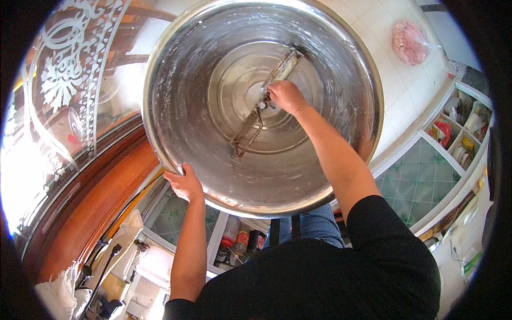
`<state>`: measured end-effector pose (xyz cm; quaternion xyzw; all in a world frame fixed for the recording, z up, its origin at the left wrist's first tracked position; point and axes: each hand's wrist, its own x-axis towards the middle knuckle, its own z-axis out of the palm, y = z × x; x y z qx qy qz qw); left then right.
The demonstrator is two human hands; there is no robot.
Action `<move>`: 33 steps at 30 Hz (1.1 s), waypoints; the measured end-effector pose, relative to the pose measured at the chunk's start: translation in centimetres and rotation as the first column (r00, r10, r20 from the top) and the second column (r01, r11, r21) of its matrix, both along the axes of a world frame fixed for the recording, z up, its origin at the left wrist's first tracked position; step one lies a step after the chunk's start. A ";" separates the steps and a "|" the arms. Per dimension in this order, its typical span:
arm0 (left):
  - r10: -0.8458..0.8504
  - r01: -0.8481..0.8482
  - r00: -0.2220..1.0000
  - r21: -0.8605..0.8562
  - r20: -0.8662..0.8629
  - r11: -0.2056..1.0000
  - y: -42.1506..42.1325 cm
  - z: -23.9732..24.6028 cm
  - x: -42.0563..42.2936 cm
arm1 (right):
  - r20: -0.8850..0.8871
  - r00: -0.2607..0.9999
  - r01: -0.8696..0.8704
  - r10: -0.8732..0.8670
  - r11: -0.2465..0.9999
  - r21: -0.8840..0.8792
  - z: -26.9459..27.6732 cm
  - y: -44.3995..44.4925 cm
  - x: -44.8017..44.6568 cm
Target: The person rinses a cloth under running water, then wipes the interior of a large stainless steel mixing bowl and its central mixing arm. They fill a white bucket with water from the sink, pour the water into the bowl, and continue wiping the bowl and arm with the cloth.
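Observation:
A large round stainless steel drum (192,132) stands before me with its mouth facing up at me. Pale smears streak its inner wall. At its bottom, a two-armed metal mixing paddle (285,66) lies across a central hub bolt (263,103). One arm is a whitish, crusted flat blade; the other is an open rod frame. My right hand (286,96) reaches down inside, its fingers closed at the inner end of the blade arm, beside the hub. The fingertips are partly hidden. My left hand (186,184) grips the drum's near-left rim, thumb on the inside.
At upper right, a clear plastic bag of pinkish stuff (410,42) sits on a white tiled counter (390,72). Below it are shelf compartments (460,128) with packets and dishes. To the left runs a wooden ledge (116,176) beside patterned glass (64,80).

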<state>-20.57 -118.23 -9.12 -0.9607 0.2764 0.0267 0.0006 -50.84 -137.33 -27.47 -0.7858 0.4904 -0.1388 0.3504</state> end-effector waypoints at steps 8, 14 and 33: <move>0.025 -0.025 1.000 -0.004 -0.011 1.000 0.2 -0.2 0.4 | 0.390 0.792 0.238 -0.469 0.827 0.509 -2.0 1.3 0.2; 0.024 -0.025 1.000 -0.022 -0.014 0.999 0.5 -0.4 0.6 | 0.392 0.803 0.244 -0.448 0.849 0.469 -0.7 1.1 1.1; 0.012 -0.013 0.999 -0.030 -0.033 0.999 0.0 0.3 -0.1 | 0.221 0.352 0.242 -0.909 0.317 0.917 -1.7 2.9 2.4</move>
